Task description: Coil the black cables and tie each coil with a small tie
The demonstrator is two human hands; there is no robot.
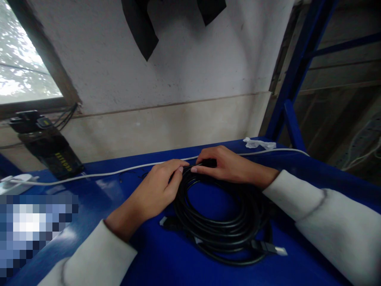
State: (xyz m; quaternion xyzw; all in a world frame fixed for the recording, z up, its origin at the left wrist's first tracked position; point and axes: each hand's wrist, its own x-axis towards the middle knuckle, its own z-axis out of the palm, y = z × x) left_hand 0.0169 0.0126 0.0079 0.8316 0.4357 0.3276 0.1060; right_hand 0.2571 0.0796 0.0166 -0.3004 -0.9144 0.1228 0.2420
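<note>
A thick black cable (220,238) lies in a round coil on the blue table (149,258). One plug with a pale tip (279,250) sticks out at the coil's lower right, and another capped plug (168,222) at its left. My left hand (162,184) pinches the coil's far left edge, thumb against the fingers. Across from it, my right hand (229,165) is closed around a small black piece (210,163) at the far side of the coil. Whether that piece is a strap or a cable end, I cannot tell.
A white cord (119,173) runs along the table's back, behind my hands. At the back left stands a dark bottle (53,151), near a white power strip (18,182). Crumpled clear plastic (258,143) lies at the back right, by a blue metal frame (293,91).
</note>
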